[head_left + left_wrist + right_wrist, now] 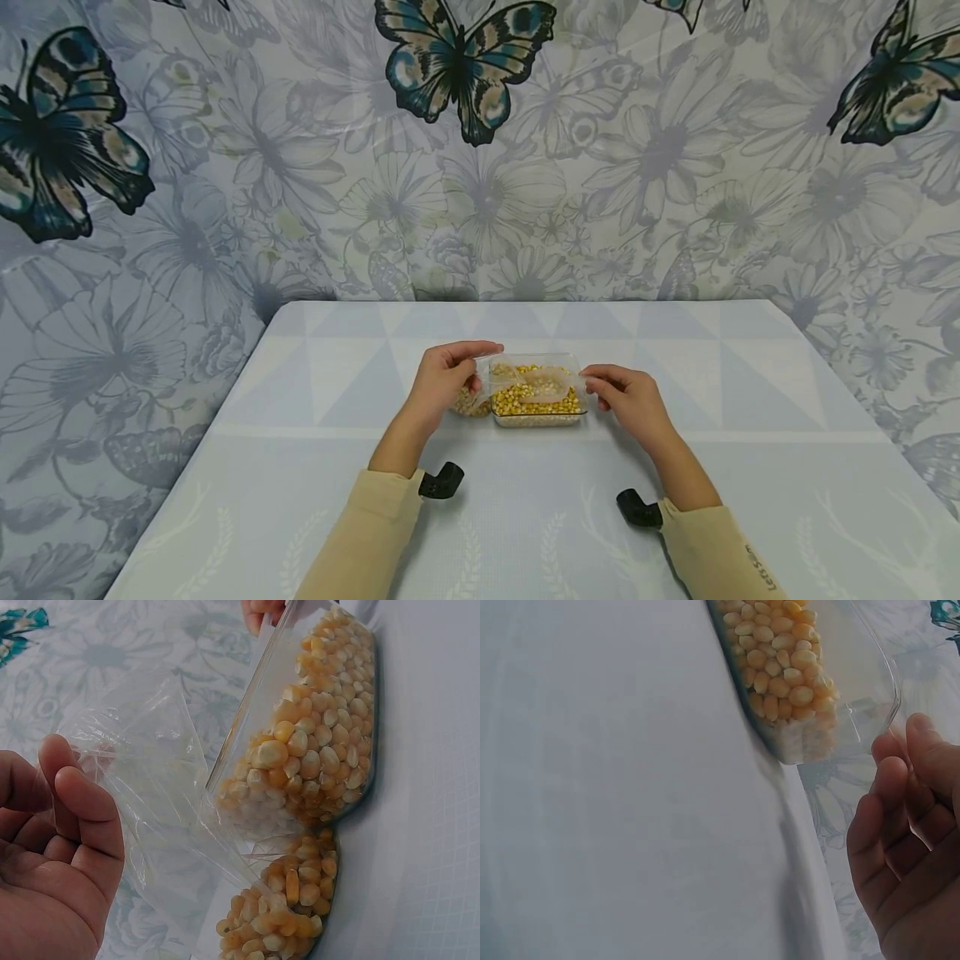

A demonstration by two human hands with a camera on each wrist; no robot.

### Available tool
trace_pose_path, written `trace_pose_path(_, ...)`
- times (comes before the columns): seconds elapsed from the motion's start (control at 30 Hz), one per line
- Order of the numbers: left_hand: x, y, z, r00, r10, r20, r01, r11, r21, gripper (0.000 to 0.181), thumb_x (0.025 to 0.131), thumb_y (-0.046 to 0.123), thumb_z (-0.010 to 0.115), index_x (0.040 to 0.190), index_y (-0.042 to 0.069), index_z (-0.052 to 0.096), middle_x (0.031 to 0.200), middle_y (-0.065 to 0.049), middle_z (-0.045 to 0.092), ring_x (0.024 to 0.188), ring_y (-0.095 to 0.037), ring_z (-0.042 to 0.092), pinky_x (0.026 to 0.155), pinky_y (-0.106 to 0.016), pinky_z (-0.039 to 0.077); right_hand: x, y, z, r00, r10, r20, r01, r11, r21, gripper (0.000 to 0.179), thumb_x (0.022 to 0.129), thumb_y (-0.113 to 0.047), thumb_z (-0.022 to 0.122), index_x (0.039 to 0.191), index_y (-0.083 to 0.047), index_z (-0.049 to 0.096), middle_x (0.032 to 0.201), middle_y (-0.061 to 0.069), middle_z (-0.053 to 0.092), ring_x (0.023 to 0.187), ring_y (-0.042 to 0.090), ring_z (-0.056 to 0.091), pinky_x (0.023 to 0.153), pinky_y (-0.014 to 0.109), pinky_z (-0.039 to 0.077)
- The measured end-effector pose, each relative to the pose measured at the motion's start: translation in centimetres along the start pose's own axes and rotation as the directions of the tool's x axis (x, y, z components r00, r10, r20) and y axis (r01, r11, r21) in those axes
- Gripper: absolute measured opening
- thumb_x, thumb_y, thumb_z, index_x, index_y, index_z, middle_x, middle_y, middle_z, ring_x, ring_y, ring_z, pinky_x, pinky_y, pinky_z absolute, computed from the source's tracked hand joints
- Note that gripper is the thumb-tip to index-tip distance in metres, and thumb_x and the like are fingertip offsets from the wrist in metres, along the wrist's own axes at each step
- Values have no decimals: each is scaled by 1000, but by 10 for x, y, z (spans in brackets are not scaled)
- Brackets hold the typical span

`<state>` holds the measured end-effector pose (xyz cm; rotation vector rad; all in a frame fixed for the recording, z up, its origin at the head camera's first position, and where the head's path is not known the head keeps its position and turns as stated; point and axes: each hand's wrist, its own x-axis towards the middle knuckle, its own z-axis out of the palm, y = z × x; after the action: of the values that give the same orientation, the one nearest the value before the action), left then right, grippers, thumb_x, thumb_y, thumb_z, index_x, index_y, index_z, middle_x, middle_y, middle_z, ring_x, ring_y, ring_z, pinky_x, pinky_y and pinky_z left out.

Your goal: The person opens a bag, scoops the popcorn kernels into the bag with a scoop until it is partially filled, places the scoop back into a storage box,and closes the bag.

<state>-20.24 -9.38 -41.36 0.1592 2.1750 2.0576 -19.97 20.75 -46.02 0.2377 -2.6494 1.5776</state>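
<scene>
A clear plastic container (537, 419) of yellow corn kernels (330, 727) sits on the table. On its left lies a clear plastic bag (161, 787), with more kernels (281, 900) gathered at its bottom. My left hand (447, 377) pinches the bag's upper part between thumb and fingers, raised above the kernels. At the container's right end, my right hand (628, 400) pinches the rim's corner with thumb and forefinger; whether film is caught there too is hard to see. A pale, translucent patch (546, 383) shows over the kernels in the head view; its nature is unclear.
The pale patterned table (525, 508) extends around the container on all sides. Behind it hangs a floral cloth (525, 208) with printed butterflies. Black wrist-worn pieces (442, 481) stick out from both sleeves.
</scene>
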Motion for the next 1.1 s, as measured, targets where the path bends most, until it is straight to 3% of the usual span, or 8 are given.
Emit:
trace_pose_path(0.27, 0, 0, 0, 1000, 4, 1, -4, 1000, 4, 39, 99, 1, 46, 119, 19, 75, 126, 1, 71, 61, -13, 56, 64, -34, 48, 1, 4, -1, 999, 52, 7, -52, 998, 40, 28, 98, -25, 64, 117, -6, 72, 94, 16, 72, 66, 11, 60, 62, 28, 52)
trace_pose_path(0.8, 0, 0, 0, 1000, 7, 3, -7, 1000, -2, 39, 100, 2, 46, 118, 20, 75, 126, 1, 71, 62, -14, 57, 63, -33, 49, 4, 7, -3, 998, 67, 11, -68, 991, 118, 30, 99, -23, 63, 119, -2, 70, 91, 11, 71, 65, 10, 58, 63, 27, 52)
trace_pose_path(1.1, -1, 1, -1, 1000, 10, 10, -10, 1000, -7, 39, 100, 1, 45, 119, 18, 75, 126, -9, 70, 61, -13, 56, 63, -30, 49, 2, 1, -5, 997, 80, -8, -77, 982, 174, 30, 100, -21, 62, 120, 0, 68, 92, 9, 70, 66, 9, 57, 65, 27, 53)
